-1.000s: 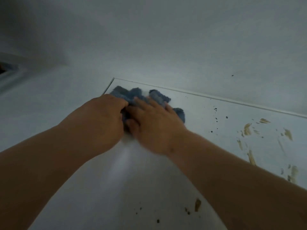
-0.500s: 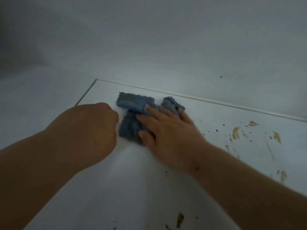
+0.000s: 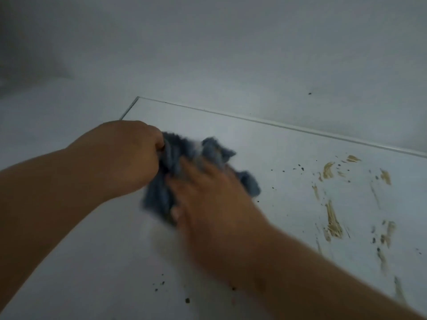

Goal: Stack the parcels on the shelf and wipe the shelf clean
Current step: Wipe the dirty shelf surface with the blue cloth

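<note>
A crumpled blue cloth (image 3: 175, 158) lies on the white shelf (image 3: 277, 158) near its back left corner. My left hand (image 3: 124, 155) is curled at the cloth's left edge and grips a fold of it. My right hand (image 3: 208, 195) lies flat on top of the cloth with straight fingers, pressing it down; it is blurred. No parcels are in view.
Tan smears (image 3: 332, 220) and dark specks (image 3: 300, 168) cover the shelf's right part. More dark crumbs (image 3: 161, 284) lie near the front. The white back wall (image 3: 231, 54) rises behind the shelf's rear edge, and a side wall (image 3: 46, 107) stands at the left.
My left hand has closed in on the cloth and taken hold of its left edge. The cloth is more bunched, and my right hand has slid with it.
</note>
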The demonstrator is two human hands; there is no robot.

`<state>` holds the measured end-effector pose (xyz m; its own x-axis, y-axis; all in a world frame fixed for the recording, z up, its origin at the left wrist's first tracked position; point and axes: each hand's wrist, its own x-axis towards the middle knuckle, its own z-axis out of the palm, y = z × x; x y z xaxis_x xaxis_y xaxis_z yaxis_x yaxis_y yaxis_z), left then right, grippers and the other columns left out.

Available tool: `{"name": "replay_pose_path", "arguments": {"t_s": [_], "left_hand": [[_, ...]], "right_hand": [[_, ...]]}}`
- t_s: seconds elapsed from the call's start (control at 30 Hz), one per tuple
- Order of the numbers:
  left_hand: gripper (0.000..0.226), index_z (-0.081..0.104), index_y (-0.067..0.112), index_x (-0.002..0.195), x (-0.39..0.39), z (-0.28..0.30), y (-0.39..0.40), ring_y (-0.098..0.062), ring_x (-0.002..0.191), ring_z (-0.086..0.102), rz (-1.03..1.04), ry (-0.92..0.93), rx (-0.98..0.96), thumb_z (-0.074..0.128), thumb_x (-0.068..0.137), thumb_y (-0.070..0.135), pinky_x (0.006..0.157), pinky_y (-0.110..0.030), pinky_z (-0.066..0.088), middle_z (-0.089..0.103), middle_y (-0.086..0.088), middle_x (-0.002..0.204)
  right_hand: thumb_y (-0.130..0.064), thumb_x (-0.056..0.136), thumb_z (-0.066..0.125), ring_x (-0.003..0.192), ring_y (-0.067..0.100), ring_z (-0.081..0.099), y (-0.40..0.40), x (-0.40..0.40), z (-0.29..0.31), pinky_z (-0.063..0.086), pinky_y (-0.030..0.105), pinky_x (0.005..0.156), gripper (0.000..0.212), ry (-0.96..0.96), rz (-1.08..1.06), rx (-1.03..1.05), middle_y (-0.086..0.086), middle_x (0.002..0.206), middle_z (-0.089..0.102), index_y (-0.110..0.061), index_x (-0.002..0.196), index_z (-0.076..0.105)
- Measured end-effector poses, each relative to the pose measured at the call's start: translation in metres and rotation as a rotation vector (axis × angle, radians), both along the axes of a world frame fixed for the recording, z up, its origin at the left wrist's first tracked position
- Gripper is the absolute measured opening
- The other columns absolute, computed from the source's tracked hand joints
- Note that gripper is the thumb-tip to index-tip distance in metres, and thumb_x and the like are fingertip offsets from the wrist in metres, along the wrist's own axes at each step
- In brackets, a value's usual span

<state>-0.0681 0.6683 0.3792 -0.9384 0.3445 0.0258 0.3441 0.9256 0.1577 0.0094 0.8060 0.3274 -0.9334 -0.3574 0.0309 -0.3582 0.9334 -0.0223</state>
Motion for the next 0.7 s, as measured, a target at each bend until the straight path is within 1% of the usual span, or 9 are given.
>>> {"name": "replay_pose_path", "arguments": {"t_s": [0.03, 0.1, 0.17, 0.27, 0.33, 0.4, 0.5, 0.63, 0.7], "left_hand": [[0.03, 0.063, 0.02, 0.117, 0.001, 0.002, -0.002, -0.023, 0.11, 0.056, 0.01, -0.012, 0.061, 0.049, 0.091, 0.011, 0.092, -0.031, 0.041, 0.063, -0.004, 0.12], [0.033, 0.058, 0.021, 0.124, 0.006, 0.006, -0.008, -0.021, 0.12, 0.05, 0.038, -0.039, 0.157, 0.044, 0.096, 0.012, 0.098, -0.028, 0.035, 0.057, -0.003, 0.13], [0.032, 0.059, 0.021, 0.124, 0.01, 0.008, -0.017, -0.02, 0.119, 0.05, 0.056, -0.037, 0.21, 0.041, 0.098, 0.013, 0.094, -0.026, 0.034, 0.056, -0.003, 0.131], [0.032, 0.061, 0.023, 0.12, 0.019, 0.011, -0.033, -0.02, 0.114, 0.052, 0.103, -0.03, 0.229, 0.041, 0.097, 0.013, 0.086, -0.024, 0.033, 0.058, -0.002, 0.127], [0.032, 0.061, 0.024, 0.119, 0.024, 0.011, -0.046, -0.019, 0.113, 0.053, 0.128, -0.038, 0.239, 0.042, 0.096, 0.012, 0.087, -0.024, 0.034, 0.06, 0.0, 0.124], [0.032, 0.063, 0.025, 0.115, 0.031, 0.008, -0.056, -0.017, 0.108, 0.055, 0.146, -0.065, 0.262, 0.043, 0.095, 0.01, 0.086, -0.025, 0.037, 0.062, 0.0, 0.119], [0.031, 0.063, 0.022, 0.115, 0.047, 0.004, -0.072, -0.015, 0.099, 0.054, 0.159, -0.086, 0.253, 0.045, 0.095, 0.008, 0.084, -0.025, 0.038, 0.063, -0.001, 0.114], [0.029, 0.065, 0.021, 0.108, 0.068, 0.006, -0.085, -0.014, 0.094, 0.054, 0.164, -0.068, 0.243, 0.044, 0.094, 0.007, 0.079, -0.024, 0.037, 0.063, 0.0, 0.106], [0.029, 0.064, 0.022, 0.111, 0.079, 0.005, -0.094, -0.012, 0.097, 0.054, 0.156, -0.067, 0.223, 0.042, 0.096, 0.011, 0.077, -0.022, 0.038, 0.063, 0.002, 0.11]], "right_hand": [[-0.041, 0.092, 0.04, 0.15, 0.03, 0.015, -0.009, 0.022, -0.005, 0.01, 0.054, 0.12, 0.054, -0.035, 0.04, -0.037, 0.002, 0.158, 0.034, -0.027, 0.143, 0.046], [-0.049, 0.093, 0.036, 0.146, 0.021, 0.03, -0.011, 0.061, -0.001, 0.024, 0.046, 0.12, 0.051, -0.073, 0.151, -0.161, -0.008, 0.154, 0.042, -0.039, 0.142, 0.048], [-0.052, 0.092, 0.038, 0.137, 0.016, 0.044, 0.007, 0.071, 0.011, 0.037, 0.038, 0.111, 0.054, -0.029, 0.22, -0.091, -0.015, 0.148, 0.048, -0.045, 0.145, 0.041], [-0.054, 0.093, 0.034, 0.144, 0.017, 0.031, 0.039, 0.034, 0.029, 0.021, 0.037, 0.114, 0.069, -0.034, 0.04, -0.031, -0.011, 0.157, 0.034, -0.042, 0.154, 0.006], [-0.054, 0.093, 0.022, 0.15, 0.02, 0.014, 0.051, -0.003, 0.029, 0.01, 0.038, 0.12, 0.066, -0.061, -0.17, -0.026, -0.006, 0.162, 0.019, -0.038, 0.156, 0.008], [-0.055, 0.087, 0.011, 0.152, 0.021, 0.001, 0.044, -0.026, 0.021, 0.002, 0.042, 0.123, 0.074, -0.091, -0.258, -0.039, -0.002, 0.166, 0.006, -0.031, 0.157, 0.014], [-0.056, 0.077, 0.001, 0.153, 0.023, 0.0, -0.007, -0.015, 0.013, -0.003, 0.044, 0.124, 0.088, -0.065, -0.075, -0.053, 0.004, 0.166, 0.007, -0.024, 0.157, 0.017], [-0.047, 0.094, 0.027, 0.152, 0.026, 0.008, -0.075, 0.065, 0.011, 0.003, 0.048, 0.123, 0.063, -0.037, 0.266, -0.132, 0.002, 0.163, 0.024, -0.027, 0.153, 0.033], [-0.054, 0.099, 0.027, 0.153, 0.021, 0.005, -0.076, 0.087, 0.009, 0.0, 0.045, 0.123, 0.058, -0.138, 0.366, -0.126, -0.004, 0.164, 0.021, -0.032, 0.153, 0.031]]}}
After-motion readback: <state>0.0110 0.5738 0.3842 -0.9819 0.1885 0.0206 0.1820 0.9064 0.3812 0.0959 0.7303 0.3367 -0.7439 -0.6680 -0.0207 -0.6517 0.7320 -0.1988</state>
